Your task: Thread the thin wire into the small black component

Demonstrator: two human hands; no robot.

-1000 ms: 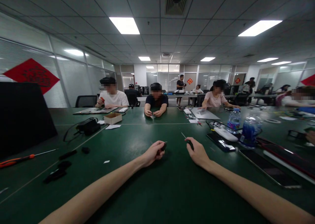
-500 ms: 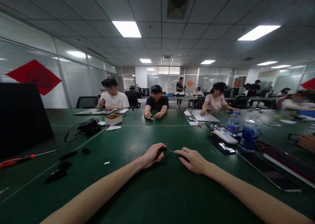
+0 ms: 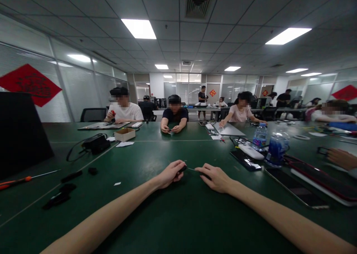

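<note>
Both my arms stretch out over the green table [image 3: 156,216]. My left hand [image 3: 170,174] is curled round a small black part [image 3: 182,169]. My right hand [image 3: 213,177] is closed on a thin screwdriver [image 3: 195,170], whose metal shaft points left and reaches the black part. The two hands sit close together, a few centimetres apart. How the screwdriver's handle lies under my right fingers is hidden.
An orange-handled screwdriver [image 3: 16,180] and small black parts [image 3: 57,199] lie at left, beside a dark panel [image 3: 19,131]. Phones [image 3: 245,160], two water bottles [image 3: 275,148] and a tablet [image 3: 297,189] lie at right. Several people sit across the table; another person's hand [image 3: 340,158] rests at far right.
My right hand came left and down, bringing the screwdriver tip to the black part in my left hand. The view tilted slightly.
</note>
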